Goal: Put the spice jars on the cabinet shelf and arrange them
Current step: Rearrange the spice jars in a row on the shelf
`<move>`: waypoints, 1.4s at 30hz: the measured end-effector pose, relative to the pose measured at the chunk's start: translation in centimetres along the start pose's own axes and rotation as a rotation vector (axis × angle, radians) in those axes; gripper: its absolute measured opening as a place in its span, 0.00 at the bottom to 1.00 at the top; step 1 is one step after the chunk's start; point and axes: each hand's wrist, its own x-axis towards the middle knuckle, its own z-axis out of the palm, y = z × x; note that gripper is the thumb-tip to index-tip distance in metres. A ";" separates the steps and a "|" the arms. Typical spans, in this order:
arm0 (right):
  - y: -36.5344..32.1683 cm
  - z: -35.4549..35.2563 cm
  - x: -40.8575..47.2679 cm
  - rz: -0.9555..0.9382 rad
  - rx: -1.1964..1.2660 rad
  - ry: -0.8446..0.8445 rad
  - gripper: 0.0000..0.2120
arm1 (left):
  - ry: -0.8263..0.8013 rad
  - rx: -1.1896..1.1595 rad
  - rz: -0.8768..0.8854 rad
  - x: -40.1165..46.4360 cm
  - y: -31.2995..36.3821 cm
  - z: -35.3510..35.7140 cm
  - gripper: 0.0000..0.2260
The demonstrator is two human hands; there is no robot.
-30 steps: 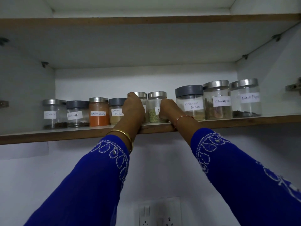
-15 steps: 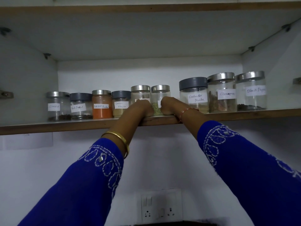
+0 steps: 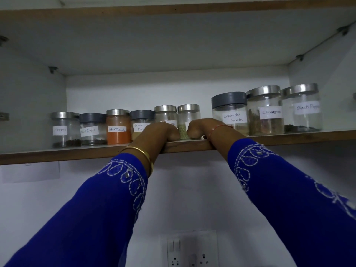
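Several labelled glass spice jars stand in a row on the cabinet shelf (image 3: 57,154). My left hand (image 3: 160,132) curls low around a small steel-lidded jar (image 3: 165,114), hiding its lower half. My right hand (image 3: 199,129) curls at the base of the neighbouring jar of green spice (image 3: 187,115), covering its right side. My fingertips are hidden behind both hands. To the left stand cloves (image 3: 65,130), black pepper (image 3: 92,130), red chilli powder (image 3: 117,128) and garam masala (image 3: 141,120). To the right stand coriander powder (image 3: 229,110), cinnamon (image 3: 264,112) and a larger black pepper jar (image 3: 301,108).
Another shelf board (image 3: 173,8) roofs the compartment, with room above the jar lids. Cabinet side walls close in at left and right. Below the shelf is a white wall with a switch and socket plate (image 3: 192,251).
Both hands have slid down from the upper sides of the two middle jars to their bases at the shelf edge. The jars stay in the row.
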 end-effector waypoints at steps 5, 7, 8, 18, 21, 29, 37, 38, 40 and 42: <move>-1.4 0.0 -7.7 -0.048 0.142 0.234 0.16 | 0.082 -0.137 0.039 -1.0 0.1 -0.1 0.19; -5.6 -2.2 -25.6 -0.172 0.222 0.282 0.10 | 0.176 -0.236 0.071 -1.9 0.4 -0.3 0.18; -6.0 -2.7 -27.8 -0.204 0.312 0.350 0.14 | 0.237 -0.287 0.098 -2.3 0.6 -0.4 0.18; -1.8 -4.0 -36.3 -0.356 0.914 0.902 0.11 | 0.648 -0.670 0.307 -7.5 2.9 0.1 0.14; 0.6 -3.9 -37.9 -0.288 0.922 1.062 0.08 | 0.639 -0.700 0.333 -8.5 5.3 0.0 0.15; 7.1 -2.2 -38.1 0.067 0.721 1.027 0.20 | 0.581 -0.554 0.469 -9.3 11.3 1.1 0.16; 8.5 -2.0 -36.8 0.155 0.820 0.921 0.34 | 0.673 -0.684 0.156 -7.8 13.4 1.5 0.24; 8.6 -1.9 -36.5 0.149 0.815 0.926 0.35 | 0.663 -0.700 0.137 -7.6 13.5 1.4 0.25; 8.8 -1.8 -36.2 0.140 0.795 0.939 0.35 | 0.645 -0.720 0.115 -7.1 13.6 1.4 0.25; 8.9 -1.6 -36.1 0.137 0.778 0.960 0.35 | 0.633 -0.707 0.100 -6.6 13.7 1.5 0.22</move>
